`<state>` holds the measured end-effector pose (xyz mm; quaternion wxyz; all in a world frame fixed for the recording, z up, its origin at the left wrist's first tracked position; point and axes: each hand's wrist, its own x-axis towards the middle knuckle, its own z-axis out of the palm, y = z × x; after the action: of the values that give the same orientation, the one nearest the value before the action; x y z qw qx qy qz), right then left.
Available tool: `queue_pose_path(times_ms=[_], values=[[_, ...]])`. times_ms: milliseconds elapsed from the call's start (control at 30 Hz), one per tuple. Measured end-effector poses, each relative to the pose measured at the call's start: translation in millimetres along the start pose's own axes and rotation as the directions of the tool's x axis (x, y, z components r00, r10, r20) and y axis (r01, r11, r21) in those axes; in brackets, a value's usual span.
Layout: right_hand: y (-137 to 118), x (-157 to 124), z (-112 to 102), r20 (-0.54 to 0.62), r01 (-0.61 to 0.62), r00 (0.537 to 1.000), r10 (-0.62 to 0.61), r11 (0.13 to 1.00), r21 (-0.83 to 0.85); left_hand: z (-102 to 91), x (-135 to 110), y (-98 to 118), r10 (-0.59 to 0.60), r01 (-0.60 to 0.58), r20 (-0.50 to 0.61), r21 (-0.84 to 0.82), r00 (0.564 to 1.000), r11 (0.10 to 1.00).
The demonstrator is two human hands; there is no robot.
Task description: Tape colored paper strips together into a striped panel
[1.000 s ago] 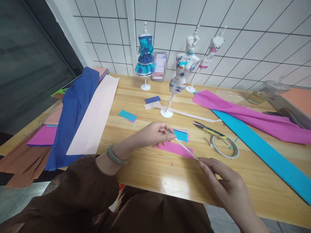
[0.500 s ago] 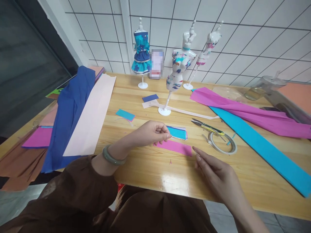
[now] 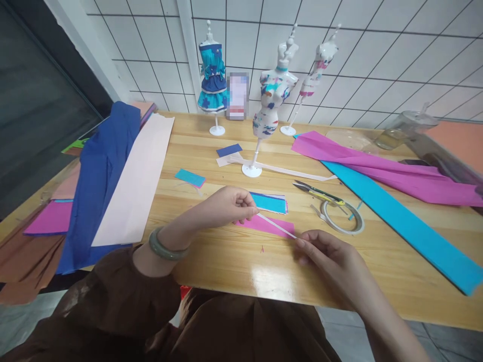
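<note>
A narrow white strip (image 3: 277, 226), perhaps double-sided tape, is stretched between my hands above a pink paper rectangle (image 3: 284, 227). My left hand (image 3: 234, 205) pinches its upper left end, and the fingers partly cover the pink paper's left part. At the lower right end, my right hand (image 3: 324, 254) pinches the strip between thumb and forefinger. Just behind lies a small stack of blue and turquoise paper pieces (image 3: 269, 202). A tape roll (image 3: 360, 223) lies flat to the right, with scissors (image 3: 319, 193) resting by its upper edge.
Three mini mannequins stand at the back: one in a blue dress (image 3: 212, 75), two paint-marked (image 3: 269, 105) (image 3: 315, 70). Long turquoise (image 3: 400, 221) and magenta (image 3: 377, 171) sheets lie right; pale pink (image 3: 132, 186) and dark blue (image 3: 101, 156) sheets lie left. A cup (image 3: 400, 130) lies at the back right.
My right hand has closed its thumb and finger on the strip's lower right end. The white strip now shows taut between both hands. The whole view has shifted slightly.
</note>
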<state>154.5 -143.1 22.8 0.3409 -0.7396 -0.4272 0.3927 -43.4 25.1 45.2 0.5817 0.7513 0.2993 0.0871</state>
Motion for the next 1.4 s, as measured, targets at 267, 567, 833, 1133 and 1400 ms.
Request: queue_pose_path(times_ms=[267,567,833,1133,1400], values=[[4,5,-4,-0.107,0.109,0.988,-0.115,0.992,-0.056,-4.0,-2,6,-0.032,0.032,-0.008,0.005,0.999,0.999],[4,8,-3,-0.077,0.041,0.997,-0.026,0.979,0.197,-7.9,-3,4,-0.104,0.104,-0.004,0.088,0.995,0.991],[6,8,-4,-0.008,-0.034,0.999,0.035,0.994,0.1,-12.5,-4,2,-0.166,0.149,0.095,0.165,0.982,0.975],[6,9,-1,0.04,0.029,0.999,-0.027,0.998,-0.051,-18.3,-6,3,-0.201,0.182,0.148,0.136,0.968,0.974],[4,9,-2,0.044,0.191,0.982,-0.186,0.963,-0.192,-21.6,-10,11,-0.222,0.176,0.188,0.232,0.957,0.957]])
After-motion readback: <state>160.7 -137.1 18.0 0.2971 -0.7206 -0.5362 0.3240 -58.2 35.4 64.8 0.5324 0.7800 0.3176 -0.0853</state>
